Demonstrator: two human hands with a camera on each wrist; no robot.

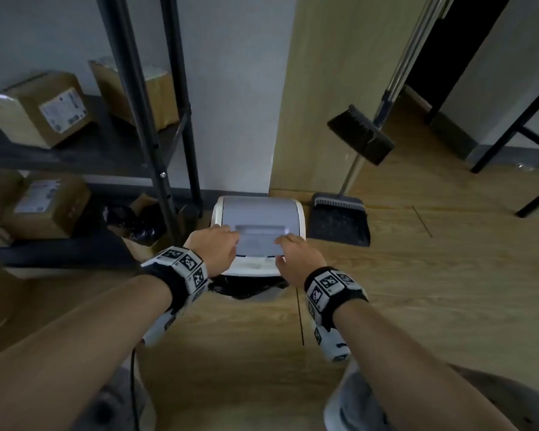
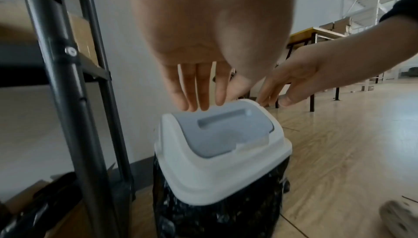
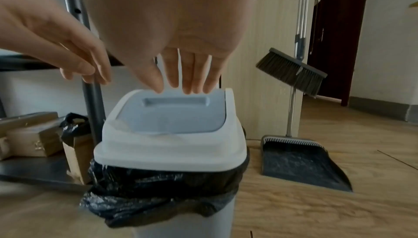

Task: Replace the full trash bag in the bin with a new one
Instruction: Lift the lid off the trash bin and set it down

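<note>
A small bin stands on the floor against the wall, with a white lid [image 1: 255, 265] and a grey swing flap [image 1: 259, 219]. A black trash bag [image 3: 158, 188] is folded over the rim of the bin's grey body [image 3: 185, 227]. My left hand [image 1: 213, 247] hovers over the lid's left side with straight, spread fingers [image 2: 199, 98]. My right hand [image 1: 296, 256] is over the right side, its straight fingers [image 3: 192, 80] just above the flap's far edge. Neither hand holds anything. Whether the fingertips touch the lid is unclear.
A black metal shelf post [image 1: 156, 135] stands just left of the bin, with cardboard boxes [image 1: 41, 110] on the shelves. An open box with a black bag [image 1: 137, 222] sits at its foot. A broom [image 1: 360, 135] and dustpan [image 1: 339, 222] lean to the right. Wooden floor extends right.
</note>
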